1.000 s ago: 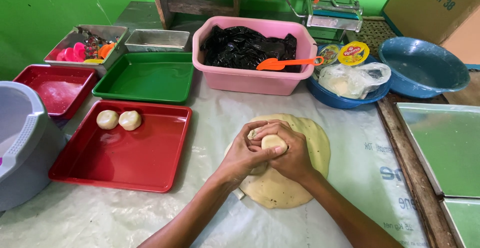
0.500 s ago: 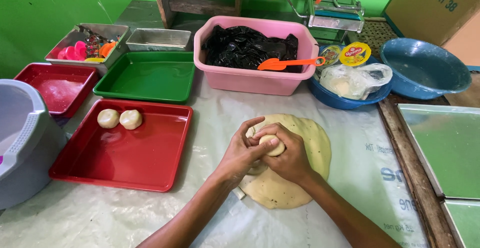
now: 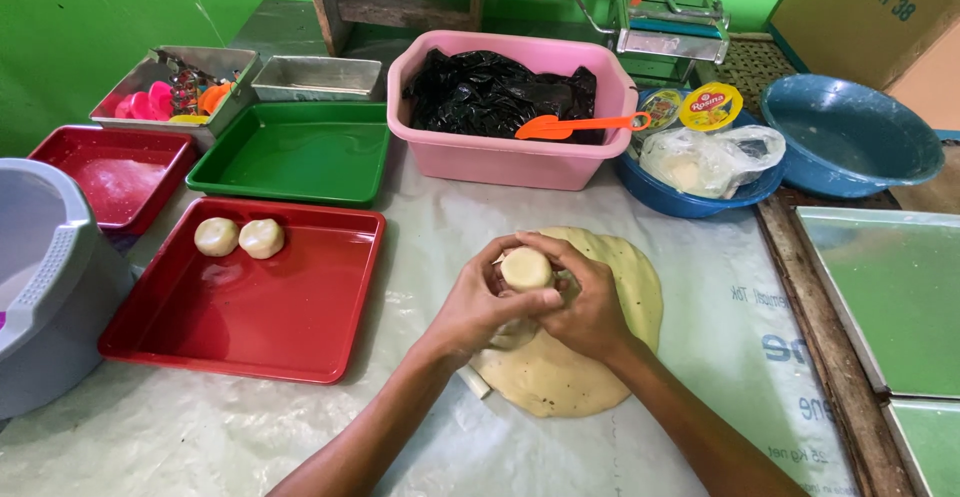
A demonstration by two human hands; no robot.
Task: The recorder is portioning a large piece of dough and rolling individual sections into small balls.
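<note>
Raised a little and nudged leftward since half a second ago, with more of the dough ball [image 3: 526, 269] now showing above the knuckles; otherwise in the same spot over the table.

Far left: grey plastic tub [image 3: 40, 287]; just beside it, red tray [image 3: 300, 327] carrying two finished dough balls [image 3: 238, 238], touching each other at its upper left corner; rest of that tray bare.

Centre: left hand [image 3: 478, 307] cupped, fingers curled part-way closed around the near side of the dough ball, thumb laid across the front; pale round ball pinched between both hands, just above the flat dough sheet [image 3: 610, 367] on the paper-covered table [image 3: 200, 437]; right hand [image 3: 592, 309] wrapped against the far side, fingers bent and closed onto the dough, hard to tell whether also gripping the sheet's edge.

Seemingly mid-shaping: rounding and smoothing a third piece. Next move likely calls for light, even pressure from both palms to keep the ball round, then a clean release without dragging the sheet beneath.

Far right: green trays [image 3: 880, 287], untouched.
</note>
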